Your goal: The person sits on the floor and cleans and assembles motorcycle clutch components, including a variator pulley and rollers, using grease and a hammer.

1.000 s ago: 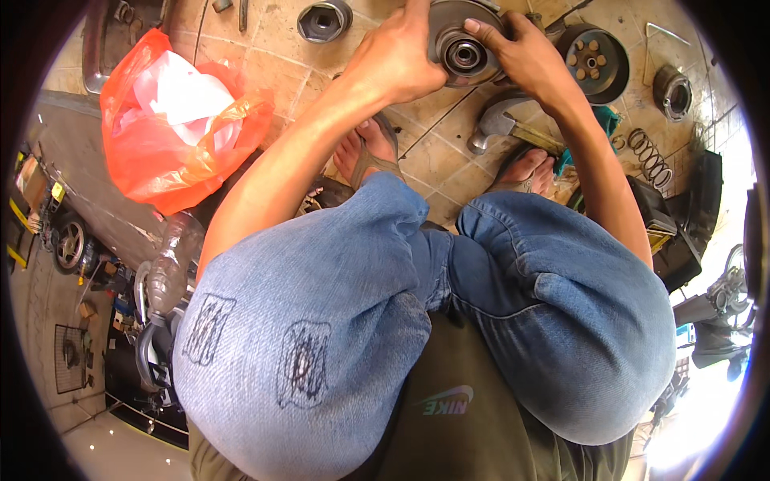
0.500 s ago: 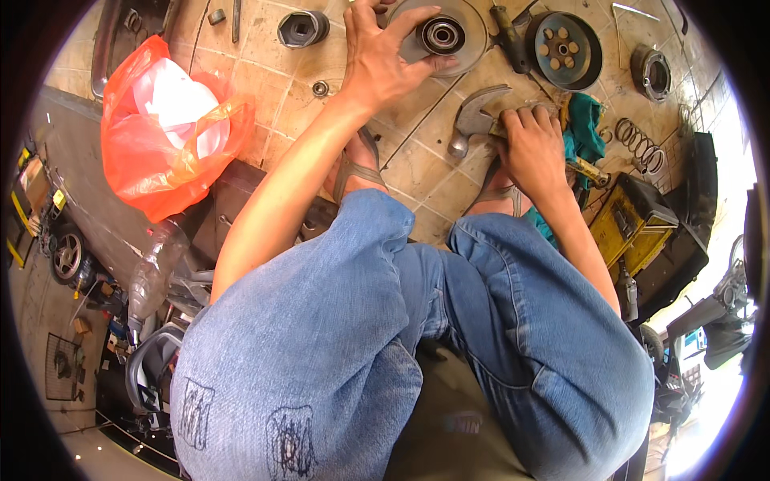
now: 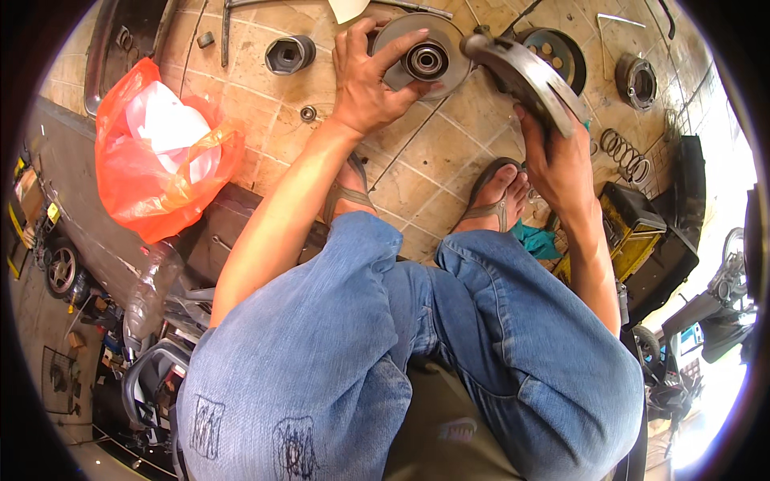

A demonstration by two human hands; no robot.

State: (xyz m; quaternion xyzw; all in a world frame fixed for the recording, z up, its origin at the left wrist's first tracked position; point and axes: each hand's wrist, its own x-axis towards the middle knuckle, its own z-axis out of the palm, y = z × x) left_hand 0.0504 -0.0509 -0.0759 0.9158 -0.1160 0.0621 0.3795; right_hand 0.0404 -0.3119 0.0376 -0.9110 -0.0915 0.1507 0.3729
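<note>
My left hand [image 3: 370, 80] grips a round metal pulley disc [image 3: 453, 60] on the tiled floor. Its thumb and index finger reach around the dark raised hub [image 3: 426, 60], which has a bearing-like ring in its middle. In my right hand [image 3: 564, 164] is a claw hammer [image 3: 525, 68], lifted above the floor to the right of the disc. Most of its handle is hidden by the hand. Behind the hammer, a dark drum-shaped part with round holes [image 3: 553, 50] is partly covered. A large hex socket [image 3: 289, 55] and a small ring-shaped part [image 3: 308, 114] lie left of my left hand.
An orange plastic bag [image 3: 160, 160] sits at left. On the right are a coil spring [image 3: 626, 156], a ring-shaped metal part [image 3: 638, 82] and a yellow-and-black toolbox [image 3: 630, 228]. A teal cloth [image 3: 536, 240] lies by my right foot [image 3: 497, 196].
My right hand has picked up the claw hammer from the floor and raised it toward the disc. My left hand stays around the hub. The view has shifted slightly.
</note>
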